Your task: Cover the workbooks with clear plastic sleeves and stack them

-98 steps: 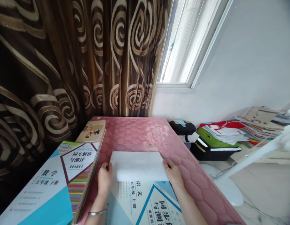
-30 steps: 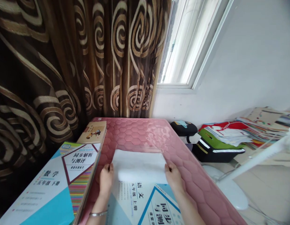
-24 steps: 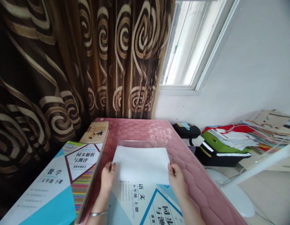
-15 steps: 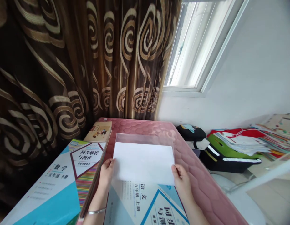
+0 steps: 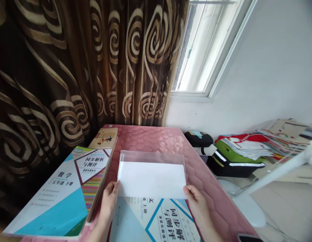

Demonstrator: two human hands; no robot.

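Note:
A blue-and-white workbook (image 5: 156,220) lies on the pink table (image 5: 156,139) in front of me. Over its far half sits a clear plastic book cover (image 5: 152,157) with a white paper sheet (image 5: 152,179) inside. My left hand (image 5: 109,201) pinches the cover's left edge. At the right edge, my right hand (image 5: 197,203) grips it the same way. Both hands rest low on the table, thumbs on top.
A stack of workbooks (image 5: 62,191) lies at the table's left, with a small book (image 5: 105,137) behind it. A brown swirl curtain (image 5: 82,60) hangs behind. Right of the table are a black bag (image 5: 198,138), piled papers (image 5: 256,146) and a window (image 5: 206,47).
The clear cover with its white sheet has slid toward me over the workbook, and more of the book's printed front now shows. Both hands drew back with it.

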